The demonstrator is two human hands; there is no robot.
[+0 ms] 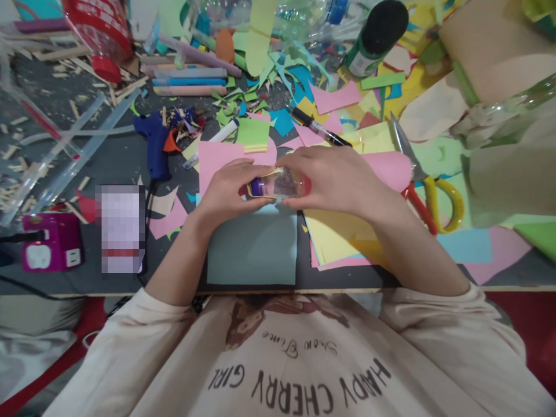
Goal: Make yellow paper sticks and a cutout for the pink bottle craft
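Observation:
Between my two hands lies a small clear plastic bottle (pixel 284 184), on its side, with a purple part at the left end and a reddish part at the right. A thin yellow edge shows around its left part. My left hand (pixel 226 188) grips the purple end, and my right hand (pixel 336 180) is closed around the other end, which its fingers partly hide. Beneath them lie a grey-blue paper sheet (pixel 252 246) and a pink sheet (pixel 212 159). By my right forearm is a stack of yellow paper (pixel 332 234).
A blue glue gun (pixel 156 147) and a purple power adapter (pixel 51 242) lie left. Scissors (pixel 443 202) with red and yellow handles are at right, a black pen (pixel 319 126) ahead. Paper scraps, markers (pixel 191 82), a red bottle (pixel 102 35) and a black-capped bottle (pixel 377 35) crowd the back.

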